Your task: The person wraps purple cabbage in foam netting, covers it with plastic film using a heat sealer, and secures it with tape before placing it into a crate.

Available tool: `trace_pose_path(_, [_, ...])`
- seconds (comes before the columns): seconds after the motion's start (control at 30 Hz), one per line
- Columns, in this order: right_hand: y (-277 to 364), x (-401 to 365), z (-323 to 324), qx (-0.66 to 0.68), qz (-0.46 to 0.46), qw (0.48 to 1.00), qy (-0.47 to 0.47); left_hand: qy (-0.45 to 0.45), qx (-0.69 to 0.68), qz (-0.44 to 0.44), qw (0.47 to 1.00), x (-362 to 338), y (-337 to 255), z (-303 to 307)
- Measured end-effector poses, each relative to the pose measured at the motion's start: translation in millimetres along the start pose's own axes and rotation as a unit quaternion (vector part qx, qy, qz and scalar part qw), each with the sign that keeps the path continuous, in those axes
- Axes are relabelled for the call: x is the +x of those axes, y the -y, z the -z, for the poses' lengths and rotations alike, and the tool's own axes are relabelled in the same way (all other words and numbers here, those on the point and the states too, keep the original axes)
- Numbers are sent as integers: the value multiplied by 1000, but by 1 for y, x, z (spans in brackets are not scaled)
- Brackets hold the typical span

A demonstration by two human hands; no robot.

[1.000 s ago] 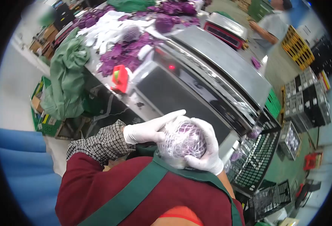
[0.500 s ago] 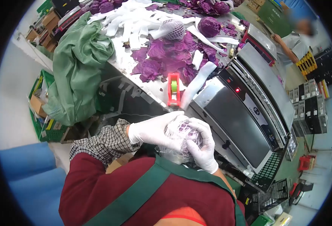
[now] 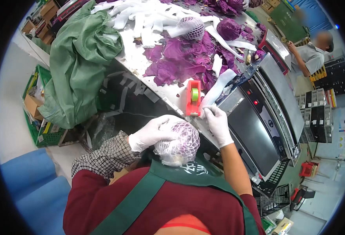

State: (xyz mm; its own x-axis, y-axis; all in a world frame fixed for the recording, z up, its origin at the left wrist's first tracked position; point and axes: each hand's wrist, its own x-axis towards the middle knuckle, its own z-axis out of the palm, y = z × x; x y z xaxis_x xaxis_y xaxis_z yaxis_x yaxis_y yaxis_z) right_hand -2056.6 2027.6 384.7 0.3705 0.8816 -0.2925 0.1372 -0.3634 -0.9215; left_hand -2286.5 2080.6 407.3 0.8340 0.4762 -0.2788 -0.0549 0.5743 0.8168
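Gripping netted purple cabbage (image 3: 184, 139) by its left side, gloved left hand (image 3: 153, 135) held it before green apron (image 3: 215, 179). Gloved right hand (image 3: 218, 124) was just beside red tape dispenser (image 3: 189, 101) at table (image 3: 162, 94) edge, fingers bent; whether anything was pinched could not be told. Loose purple leaves (image 3: 174, 58) lay beyond dispenser. Machine (image 3: 254, 135) with lit red indicator stood right of right hand.
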Motion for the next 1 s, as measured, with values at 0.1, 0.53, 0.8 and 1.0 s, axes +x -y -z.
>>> trace_pose_path(0.1, [3, 17, -4, -142, -71, 987, 33, 9, 14, 43, 999, 14, 30, 13])
trace_pose_path(0.53, [-5, 38, -15, 20, -163, 985, 53, 20, 26, 94, 995, 54, 64, 20])
trace_pose_path(0.8, [-4, 8, -2, 203, -177, 959, 84, 30, 12, 94, 995, 69, 60, 18])
trace_pose_path(1.0, [8, -2, -3, 225, -189, 954, 66, 34, 7, 82, 996, 74, 68, 24])
